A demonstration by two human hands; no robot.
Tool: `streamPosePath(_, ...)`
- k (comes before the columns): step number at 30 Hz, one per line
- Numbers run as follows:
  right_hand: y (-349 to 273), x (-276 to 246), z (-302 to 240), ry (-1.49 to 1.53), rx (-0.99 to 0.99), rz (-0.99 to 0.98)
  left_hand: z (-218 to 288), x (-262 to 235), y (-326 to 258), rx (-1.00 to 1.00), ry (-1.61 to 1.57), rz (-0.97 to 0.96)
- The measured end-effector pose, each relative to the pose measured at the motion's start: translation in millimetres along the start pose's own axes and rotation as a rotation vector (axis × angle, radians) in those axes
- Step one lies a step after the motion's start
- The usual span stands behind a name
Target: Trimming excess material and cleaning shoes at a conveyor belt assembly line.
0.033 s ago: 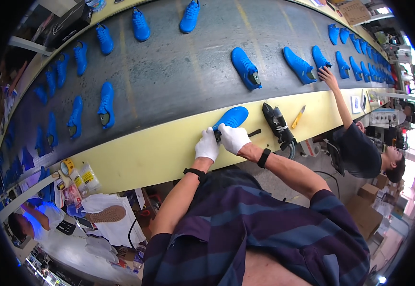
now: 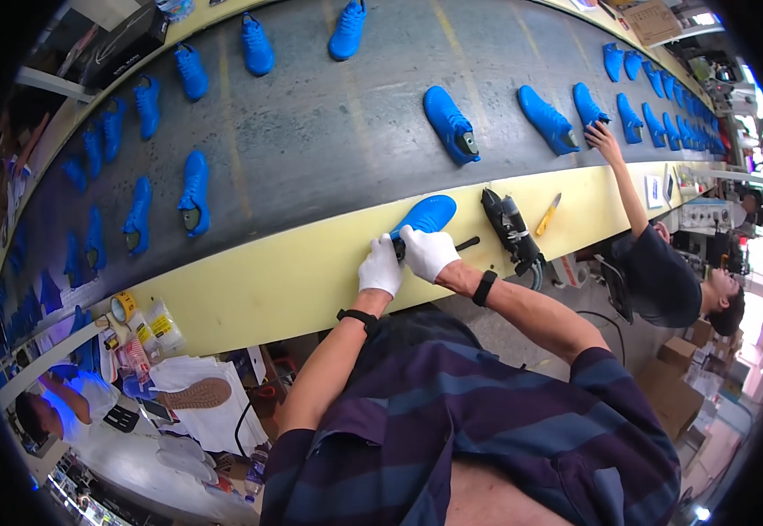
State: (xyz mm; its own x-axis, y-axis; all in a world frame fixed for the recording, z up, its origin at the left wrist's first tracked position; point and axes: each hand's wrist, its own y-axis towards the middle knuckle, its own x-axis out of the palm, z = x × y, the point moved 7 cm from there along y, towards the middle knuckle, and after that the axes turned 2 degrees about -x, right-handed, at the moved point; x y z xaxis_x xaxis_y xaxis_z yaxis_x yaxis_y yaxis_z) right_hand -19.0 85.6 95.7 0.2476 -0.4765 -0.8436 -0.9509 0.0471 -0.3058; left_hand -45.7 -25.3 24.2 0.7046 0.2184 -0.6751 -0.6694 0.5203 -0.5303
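A blue sneaker [image 2: 431, 211] lies on the pale yellow ledge in front of me, toe pointing away and to the right. My left hand [image 2: 380, 266], in a white glove, is closed on its near end. At the shoe's collar, my right hand [image 2: 429, 252], gloved too, has its fingers closed against the upper. Something dark shows between the two hands; its kind is hidden. A slim black rod [image 2: 468, 243] sticks out beside my right hand, and I cannot tell whether that hand holds it.
Right of the shoe lie a black handheld tool with a hose [image 2: 511, 224] and a yellow cutter [image 2: 549, 215]. Beyond the ledge, a dark conveyor belt [image 2: 311, 140] carries rows of blue sneakers. A co-worker's hand [image 2: 603, 140] touches one. Tape [image 2: 124, 306] sits at the left.
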Motion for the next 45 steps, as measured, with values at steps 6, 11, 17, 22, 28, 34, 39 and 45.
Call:
streamPosePath(6,23,12,-6,-0.11,0.099,-0.036,-6,7,8,0.006,-0.002,0.004)
streamPosePath(11,3,13,2,-0.022,0.127,0.096,4,-12,5,0.012,-0.007,0.054)
streamPosePath(17,-9,46,20,0.114,0.193,0.206,-7,1,11,-0.064,-0.023,0.007)
streamPosePath(22,-16,21,12,0.18,0.118,0.176,-8,-12,19,0.073,-0.039,-0.571)
streamPosePath(28,-12,-40,-6,0.295,0.123,0.129,-41,-30,-2,-0.233,-0.975,-0.671)
streamPosePath(34,-20,-62,-4,0.521,0.088,0.317,14,-35,-25,-0.255,-1.718,-0.73)
streamPosePath(39,-56,-78,55,0.349,0.166,0.393,16,-30,-34,-0.301,-1.571,-0.818)
streamPosePath(45,-91,-104,188,-0.072,0.447,0.626,45,-31,-42,-0.414,-1.57,-0.815)
